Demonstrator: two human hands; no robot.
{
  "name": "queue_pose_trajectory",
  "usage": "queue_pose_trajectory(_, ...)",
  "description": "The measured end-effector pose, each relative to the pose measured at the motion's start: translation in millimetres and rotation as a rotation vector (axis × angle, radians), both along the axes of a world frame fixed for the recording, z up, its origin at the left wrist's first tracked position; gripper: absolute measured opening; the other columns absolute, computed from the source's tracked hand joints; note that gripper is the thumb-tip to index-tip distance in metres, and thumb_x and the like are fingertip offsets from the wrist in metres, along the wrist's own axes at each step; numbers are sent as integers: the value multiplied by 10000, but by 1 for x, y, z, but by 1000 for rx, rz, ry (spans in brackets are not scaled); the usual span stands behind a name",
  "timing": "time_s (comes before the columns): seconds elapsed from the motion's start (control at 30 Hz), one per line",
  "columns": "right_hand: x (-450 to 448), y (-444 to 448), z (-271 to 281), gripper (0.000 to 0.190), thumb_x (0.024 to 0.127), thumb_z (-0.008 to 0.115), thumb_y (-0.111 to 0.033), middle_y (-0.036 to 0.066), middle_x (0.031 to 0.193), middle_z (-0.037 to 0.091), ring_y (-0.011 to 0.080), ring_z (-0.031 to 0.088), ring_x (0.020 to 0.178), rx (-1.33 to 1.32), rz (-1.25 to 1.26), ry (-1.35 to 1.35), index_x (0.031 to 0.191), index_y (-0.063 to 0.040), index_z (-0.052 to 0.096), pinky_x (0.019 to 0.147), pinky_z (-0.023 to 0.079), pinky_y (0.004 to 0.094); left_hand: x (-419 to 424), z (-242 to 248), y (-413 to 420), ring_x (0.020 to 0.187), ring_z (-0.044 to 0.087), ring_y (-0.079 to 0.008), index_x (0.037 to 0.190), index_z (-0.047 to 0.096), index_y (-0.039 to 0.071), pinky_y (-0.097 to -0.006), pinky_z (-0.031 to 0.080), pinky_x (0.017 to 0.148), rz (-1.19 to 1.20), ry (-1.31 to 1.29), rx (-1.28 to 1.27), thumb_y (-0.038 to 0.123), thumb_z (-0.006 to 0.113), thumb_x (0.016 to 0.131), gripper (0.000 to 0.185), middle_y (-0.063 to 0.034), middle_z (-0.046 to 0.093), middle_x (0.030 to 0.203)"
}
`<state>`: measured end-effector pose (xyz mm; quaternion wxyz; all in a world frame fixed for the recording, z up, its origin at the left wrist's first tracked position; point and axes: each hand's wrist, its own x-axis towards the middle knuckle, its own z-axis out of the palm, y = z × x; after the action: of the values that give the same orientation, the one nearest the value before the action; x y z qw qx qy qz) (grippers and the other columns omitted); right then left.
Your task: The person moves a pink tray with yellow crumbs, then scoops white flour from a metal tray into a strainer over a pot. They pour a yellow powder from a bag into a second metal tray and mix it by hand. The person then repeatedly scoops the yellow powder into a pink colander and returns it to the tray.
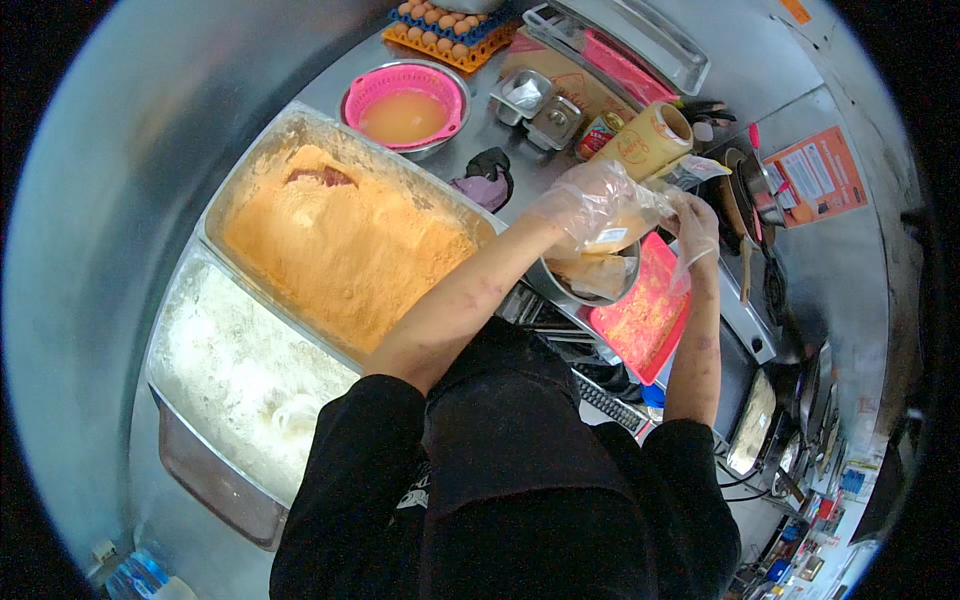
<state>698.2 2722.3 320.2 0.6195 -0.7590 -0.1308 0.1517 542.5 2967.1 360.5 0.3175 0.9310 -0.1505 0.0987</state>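
My left hand (589, 196) and my right hand (694, 221) both wear loose clear plastic gloves. Between them is a clear plastic bag (621, 231) with pale orange contents and a white label; each hand grips it near its upper end. Directly underneath, a round metal bowl (553, 283) holds more bagged orange-tan packets (592, 271). A red tray (651, 330) strewn with orange crumbs lies beside the bowl, below my right hand. The gloves and the bag's folds hide exactly where my fingers pinch.
To the left stand a deep tub of orange powder (322, 247) and a tub of white powder (225, 352). Behind are a pink basket with cloudy liquid (409, 112), egg trays (442, 37), metal containers (555, 121), a purple-black cloth (486, 180) and a large film roll (651, 139). Pans (739, 202) hang right.
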Motion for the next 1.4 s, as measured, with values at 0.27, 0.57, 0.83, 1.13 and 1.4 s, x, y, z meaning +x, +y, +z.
queue_pose_trajectory(0.27, 13, -8, 24, 211, 1023, 622, -182, 42, 780, 654, 113, 609, 620, -102, 60, -86, 1063, 11, 697, 557, 537, 262, 1, -7, 20, 1025, 688, -340, 1054, 780, 115, -422, 533, 933, 54, -86, -318, 229, 658, 904, 224, -160, 728, 1044)
queue_pose_trajectory(0.57, -9, -24, 47, 158, 1003, 648, -149, -17, 882, 700, 64, 617, 741, -356, -53, -313, 1059, -38, 746, 662, 496, 219, -22, -27, -55, 1052, 680, -339, 1234, 698, 153, -418, 537, 955, -79, -213, -522, 135, 552, 959, 312, -163, 711, 1124)
queue_pose_trajectory(0.83, -18, -43, -33, 188, 993, 663, -160, -6, 863, 672, 70, 571, 705, -112, -296, -69, 1083, -9, 729, 618, 452, 232, -48, -74, -100, 1196, 629, -334, 1250, 671, 151, -401, 502, 1040, 19, 21, -664, 37, 581, 903, 377, -141, 657, 1305)
queue_pose_trajectory(1.13, -128, 68, 119, 348, 982, 638, -36, 164, 1310, 666, 229, 624, 1213, -137, -148, -596, 1317, 52, 612, 1085, 465, 345, -120, -38, -10, 1050, 661, -374, 1312, 628, 228, -505, 523, 915, 25, -226, -453, 281, 610, 939, 378, -164, 687, 1139)
queue_pose_trajectory(1.4, -231, 299, 13, 694, 897, 675, -127, 243, 1471, 525, 450, 492, 1362, -494, 853, -490, 1531, -72, 399, 1158, 390, 424, -257, -113, 98, 1271, 575, -398, 1363, 530, -37, -449, 465, 1080, 1232, 198, -182, 216, 591, 950, 489, -261, 593, 1360)
